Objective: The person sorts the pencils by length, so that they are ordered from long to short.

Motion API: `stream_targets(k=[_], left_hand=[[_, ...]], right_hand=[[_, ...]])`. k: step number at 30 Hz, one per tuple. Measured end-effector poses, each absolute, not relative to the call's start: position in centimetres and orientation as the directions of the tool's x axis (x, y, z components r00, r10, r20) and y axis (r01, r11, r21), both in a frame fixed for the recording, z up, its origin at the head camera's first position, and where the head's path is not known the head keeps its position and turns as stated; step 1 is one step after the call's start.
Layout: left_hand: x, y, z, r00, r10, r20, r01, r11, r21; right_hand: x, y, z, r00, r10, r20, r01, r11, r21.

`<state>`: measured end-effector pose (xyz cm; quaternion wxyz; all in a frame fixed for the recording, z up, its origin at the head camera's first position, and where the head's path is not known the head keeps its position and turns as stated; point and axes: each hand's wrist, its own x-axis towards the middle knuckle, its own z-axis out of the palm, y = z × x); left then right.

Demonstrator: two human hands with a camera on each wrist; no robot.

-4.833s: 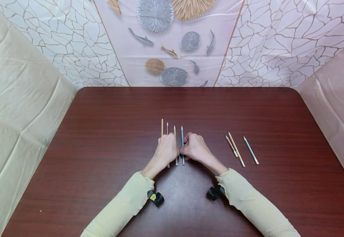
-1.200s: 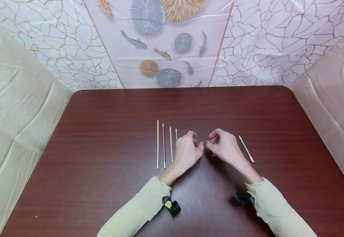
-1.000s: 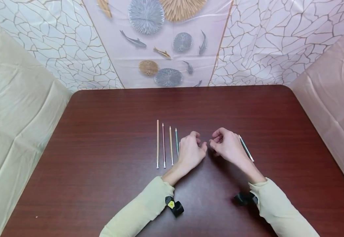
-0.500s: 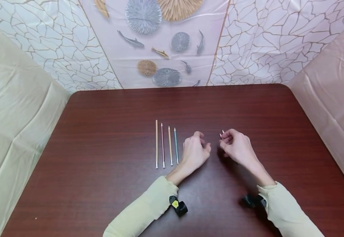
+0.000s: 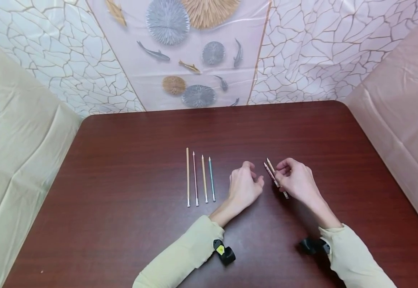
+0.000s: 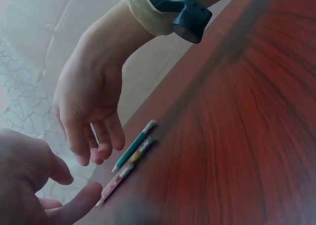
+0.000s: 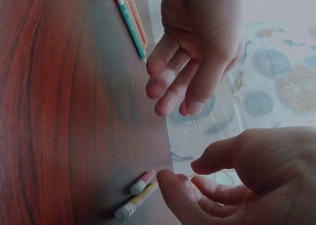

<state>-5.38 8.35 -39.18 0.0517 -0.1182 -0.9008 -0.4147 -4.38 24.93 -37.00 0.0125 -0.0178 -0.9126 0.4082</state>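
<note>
"Right of the pencil row (image 5: 204, 182), what's lying loose?"

"Three pencils on the table (image 5: 122, 240). Loose red pencil (image 5: 271, 174): short, dark, sharpened, pale tip, silvery end. Loose yellow pencil (image 5: 270, 164): right alongside it, also sharpened, partly covered by fingers in the head view. Loose teal pencil (image 6: 133, 149): just beside the yellow in the left wrist view, pale tip. Red and yellow lie slanted compared with the row."

"Row itself?"

"Four, near parallel, gaps between, eraser ends toward the person. From its left end: tan pencil (image 5: 188, 176), longest, far end looks blunt; dark red pencil (image 5: 195, 178), thin, pointed; gold pencil (image 5: 204, 172), pointed; blue-green pencil (image 5: 211, 178), pointed, shortest. Lengths step down left to right."

"Right hand (image 5: 299, 181)?"

"Well right of the row, at the loose pencils. Fingers bent and slack, gap between thumb and forefinger, nothing gripped. Fingertip contact with a pencil: can't tell."

"Left hand (image 5: 244, 185)?"

"Just right of the row, between it and the loose red pencil. Thumb spread from loosely bent fingers, holding nothing."
</note>
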Motion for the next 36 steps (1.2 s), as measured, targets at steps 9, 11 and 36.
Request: stream_targets(k=[9,11,36], left_hand=[[-5.1,10.3,-39.3,-0.966,0.201,0.16,0.253,0.636,0.729],[-5.0,10.7,-39.4,-0.963,0.215,0.161,0.263,0.64,0.722],[-5.6,13.8,-41.3,-0.95,0.212,0.228,0.311,0.613,0.726]], right_hand=[[-4.2,26.0,-37.1,-0.998,0.059,0.038,0.014,0.694,-0.72],[-4.1,26.2,-37.1,-0.997,0.066,0.033,0.022,0.69,-0.723],[-3.6,27.7,-37.1,-0.994,0.112,-0.002,0.078,0.686,-0.724]])
